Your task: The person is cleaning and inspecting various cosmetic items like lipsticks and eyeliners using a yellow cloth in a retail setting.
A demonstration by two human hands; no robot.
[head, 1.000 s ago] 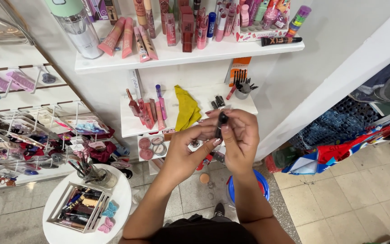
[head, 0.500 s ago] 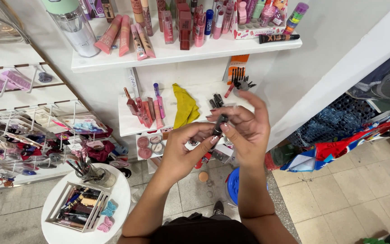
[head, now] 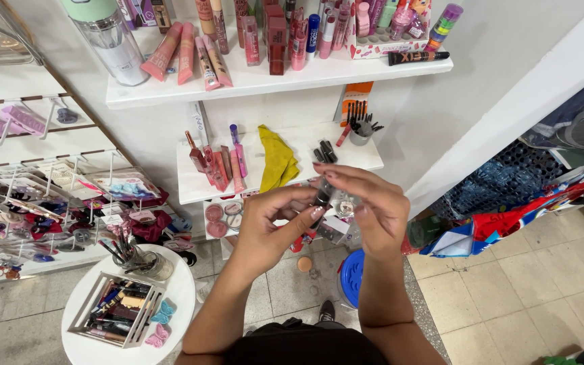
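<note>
White wall shelves (head: 265, 80) crowded with makeup tubes fill the far side, with a small round table (head: 184, 297) near left holding a tray of pencils. In front of the lower shelf, the left hand (head: 268, 226) and right hand (head: 366, 206) meet, fingers closed around a small dark cosmetic tube (head: 324, 196). It looks light, stiff and smooth, likely slippery, best pinched at its middle.

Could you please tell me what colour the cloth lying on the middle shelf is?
The cloth is mustard yellow, seen best in the head view.
</note>
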